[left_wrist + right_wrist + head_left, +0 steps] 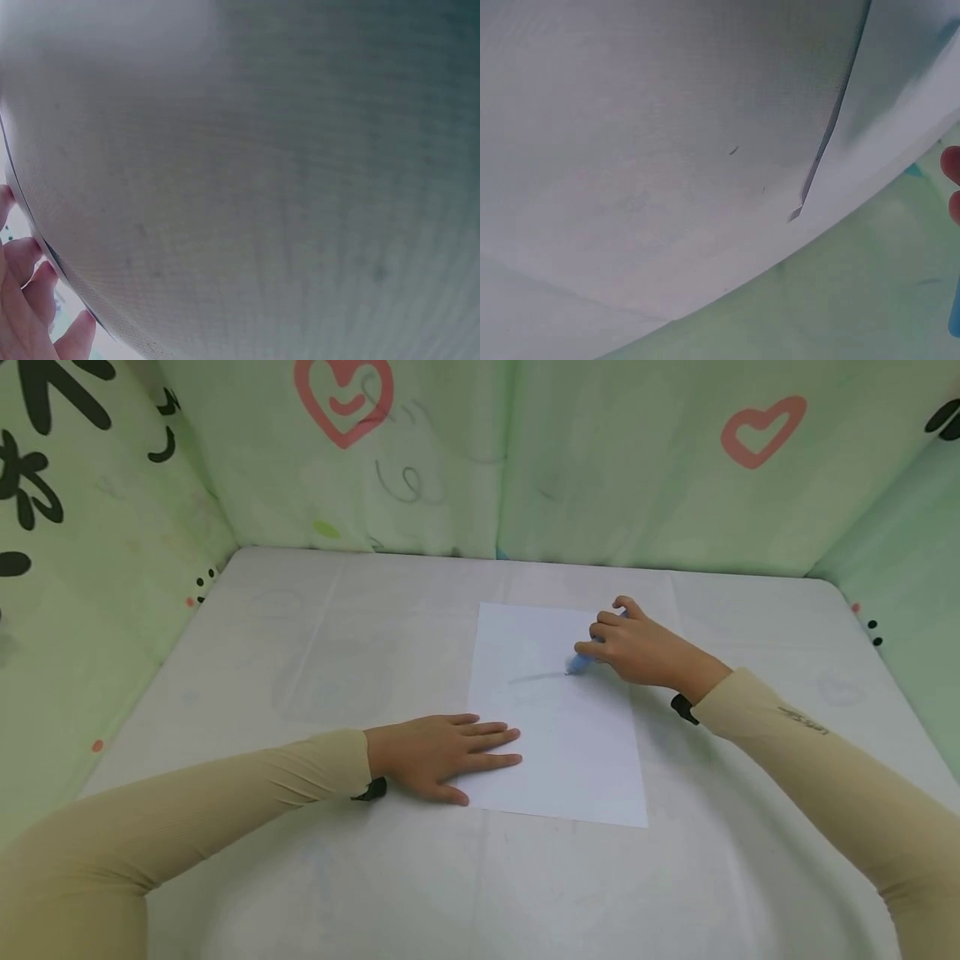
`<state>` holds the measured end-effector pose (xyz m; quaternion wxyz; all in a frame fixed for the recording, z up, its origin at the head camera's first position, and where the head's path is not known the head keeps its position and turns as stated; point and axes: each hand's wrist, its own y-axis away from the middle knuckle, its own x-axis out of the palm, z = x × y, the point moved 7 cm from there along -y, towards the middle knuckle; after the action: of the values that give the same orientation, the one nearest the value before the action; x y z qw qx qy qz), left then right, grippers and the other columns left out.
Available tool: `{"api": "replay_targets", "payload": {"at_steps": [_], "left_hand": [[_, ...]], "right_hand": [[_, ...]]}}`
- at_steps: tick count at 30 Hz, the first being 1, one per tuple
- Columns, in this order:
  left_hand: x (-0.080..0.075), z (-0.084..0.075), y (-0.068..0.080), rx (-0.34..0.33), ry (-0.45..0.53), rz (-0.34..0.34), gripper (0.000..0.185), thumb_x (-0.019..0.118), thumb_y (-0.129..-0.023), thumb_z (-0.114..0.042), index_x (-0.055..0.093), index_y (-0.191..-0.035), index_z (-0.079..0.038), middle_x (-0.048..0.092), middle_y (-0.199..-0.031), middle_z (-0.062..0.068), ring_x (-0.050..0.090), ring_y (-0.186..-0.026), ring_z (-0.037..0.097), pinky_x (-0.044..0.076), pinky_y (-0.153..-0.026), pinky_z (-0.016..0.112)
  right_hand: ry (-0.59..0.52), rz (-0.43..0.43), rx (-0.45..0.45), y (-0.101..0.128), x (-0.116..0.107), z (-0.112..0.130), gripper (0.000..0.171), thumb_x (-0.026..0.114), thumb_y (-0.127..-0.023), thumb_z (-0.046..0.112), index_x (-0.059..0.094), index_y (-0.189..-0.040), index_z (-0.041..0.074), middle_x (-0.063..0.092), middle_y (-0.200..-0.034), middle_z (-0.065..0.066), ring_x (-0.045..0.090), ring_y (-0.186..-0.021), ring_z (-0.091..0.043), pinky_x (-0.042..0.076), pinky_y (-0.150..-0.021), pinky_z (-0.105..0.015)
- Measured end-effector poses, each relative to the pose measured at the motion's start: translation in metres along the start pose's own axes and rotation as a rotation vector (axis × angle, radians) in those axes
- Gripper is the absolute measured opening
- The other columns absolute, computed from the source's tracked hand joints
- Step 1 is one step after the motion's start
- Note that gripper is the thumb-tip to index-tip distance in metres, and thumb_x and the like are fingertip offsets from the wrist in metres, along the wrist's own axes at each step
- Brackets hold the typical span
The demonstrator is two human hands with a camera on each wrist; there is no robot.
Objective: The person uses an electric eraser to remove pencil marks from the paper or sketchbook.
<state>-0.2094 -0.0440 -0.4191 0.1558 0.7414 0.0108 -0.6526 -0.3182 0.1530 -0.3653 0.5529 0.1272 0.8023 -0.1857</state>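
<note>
Hands, head view: left hand (pixel 450 753) lies flat, fingers straight, pressing the lower left edge of the paper (pixel 558 727); right hand (pixel 637 647) has its fingers curled round a blue pen (pixel 581 662), tip down on the sheet.
Progress, head view: one faint grey stroke (pixel 536 676) runs left from the pen tip across the upper middle of the paper; I judge the marking barely begun, most of the sheet still blank.
Pose, head view: both forearms in tan sleeves reach in over the table (pixel 300 635), right wrist raised slightly above the sheet's right edge.
Left wrist view: mostly blurred table cloth; fingertips (pixel 30 300) show at the lower left, apparently extended.
Right wrist view: paper's edge (pixel 900 97) on the table, a sliver of pen (pixel 955 315) and fingertips (pixel 952 184) at the right border.
</note>
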Motion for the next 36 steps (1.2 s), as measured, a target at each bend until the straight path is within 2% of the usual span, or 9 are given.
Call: {"api": "replay_targets", "payload": {"at_steps": [10, 21, 36], "left_hand": [[-0.0025, -0.0002, 0.0000, 0.004, -0.010, -0.012, 0.071, 0.038, -0.095, -0.054, 0.018, -0.152, -0.018, 0.016, -0.159, 0.008, 0.016, -0.147, 0.022, 0.022, -0.117, 0.043], [-0.0019, 0.0013, -0.0005, -0.004, -0.005, 0.003, 0.072, 0.038, -0.095, -0.055, 0.016, -0.152, -0.019, 0.013, -0.159, 0.008, 0.014, -0.147, 0.022, 0.021, -0.118, 0.042], [0.0005, -0.0003, -0.0006, 0.016, 0.015, -0.024, 0.072, 0.038, -0.094, -0.055, 0.017, -0.152, -0.018, 0.015, -0.159, 0.009, 0.015, -0.147, 0.023, 0.022, -0.117, 0.044]], "right_hand": [[-0.012, -0.036, -0.008, -0.0003, -0.0016, -0.0011, 0.023, 0.072, -0.077, 0.003, 0.065, -0.096, 0.011, 0.062, -0.084, -0.013, 0.054, -0.082, -0.027, 0.037, -0.087, -0.052], [-0.002, 0.010, 0.033, 0.0010, -0.0024, -0.0049, 0.022, 0.072, -0.079, 0.007, 0.064, -0.099, 0.011, 0.062, -0.086, -0.011, 0.053, -0.083, -0.027, 0.036, -0.089, -0.052], [-0.024, -0.011, 0.037, -0.0010, 0.0018, -0.0005, 0.027, 0.075, -0.075, 0.005, 0.064, -0.100, 0.011, 0.064, -0.086, -0.012, 0.056, -0.084, -0.027, 0.037, -0.088, -0.053]]}}
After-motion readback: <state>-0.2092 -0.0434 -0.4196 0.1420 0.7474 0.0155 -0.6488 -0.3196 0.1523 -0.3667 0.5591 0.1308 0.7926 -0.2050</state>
